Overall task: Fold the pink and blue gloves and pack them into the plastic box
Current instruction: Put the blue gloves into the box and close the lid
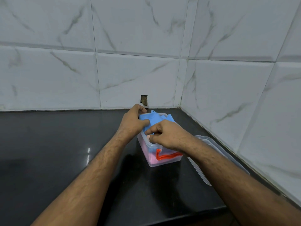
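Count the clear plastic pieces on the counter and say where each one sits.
2. The plastic box stands near the corner under both hands; its lid lies flat to the right, partly behind the right forearm.

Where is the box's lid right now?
In the head view, the clear lid lies flat on the dark counter, right of the plastic box, partly hidden under the right forearm, near the tiled wall.
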A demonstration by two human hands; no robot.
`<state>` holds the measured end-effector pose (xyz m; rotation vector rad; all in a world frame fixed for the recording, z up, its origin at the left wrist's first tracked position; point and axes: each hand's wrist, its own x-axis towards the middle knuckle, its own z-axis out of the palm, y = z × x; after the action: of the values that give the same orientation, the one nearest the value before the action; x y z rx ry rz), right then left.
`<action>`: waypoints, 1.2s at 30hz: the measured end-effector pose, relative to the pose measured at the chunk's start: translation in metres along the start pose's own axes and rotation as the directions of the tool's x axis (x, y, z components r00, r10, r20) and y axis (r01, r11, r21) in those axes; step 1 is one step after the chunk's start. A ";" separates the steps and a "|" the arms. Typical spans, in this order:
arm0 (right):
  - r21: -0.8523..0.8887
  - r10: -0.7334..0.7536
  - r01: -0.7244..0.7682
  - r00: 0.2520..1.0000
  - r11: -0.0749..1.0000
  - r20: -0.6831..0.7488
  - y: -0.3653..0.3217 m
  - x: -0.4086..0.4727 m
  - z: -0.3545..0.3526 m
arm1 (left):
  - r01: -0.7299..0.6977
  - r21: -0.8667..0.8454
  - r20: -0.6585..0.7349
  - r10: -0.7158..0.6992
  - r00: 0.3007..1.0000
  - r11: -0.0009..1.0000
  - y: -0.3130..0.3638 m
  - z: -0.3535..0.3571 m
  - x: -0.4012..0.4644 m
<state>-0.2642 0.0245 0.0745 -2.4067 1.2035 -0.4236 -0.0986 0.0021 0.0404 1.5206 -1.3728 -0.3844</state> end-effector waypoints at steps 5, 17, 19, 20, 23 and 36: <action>-0.003 -0.022 0.022 0.998 1.000 0.062 -0.003 0.000 -0.004 | -0.075 0.120 -0.061 0.083 0.995 0.990 -0.001 0.000 0.003; -0.081 -0.006 0.030 0.962 0.996 0.274 -0.009 0.004 -0.009 | -0.454 0.144 0.182 0.427 0.886 0.879 0.003 -0.008 -0.006; -0.074 -0.034 0.052 0.972 0.996 0.232 -0.005 0.004 -0.010 | -0.424 0.143 0.208 0.392 0.896 0.894 0.004 -0.009 -0.006; -0.056 -0.055 0.066 0.983 0.996 0.173 -0.001 0.005 -0.009 | -0.404 0.147 0.212 0.370 0.904 0.903 0.004 -0.010 -0.006; -0.048 -0.058 0.051 0.985 0.998 -0.160 0.017 0.012 -0.009 | -0.348 0.142 0.231 0.311 0.922 0.927 0.006 -0.012 -0.008; -0.630 0.110 0.169 0.919 0.758 0.379 0.042 0.041 -0.062 | -0.209 0.397 0.375 0.050 0.926 0.894 0.019 -0.013 -0.008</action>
<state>-0.2967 -0.0461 0.1109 -2.8790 1.2553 0.5782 -0.1016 0.0182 0.0587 1.7576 -1.9388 -0.2897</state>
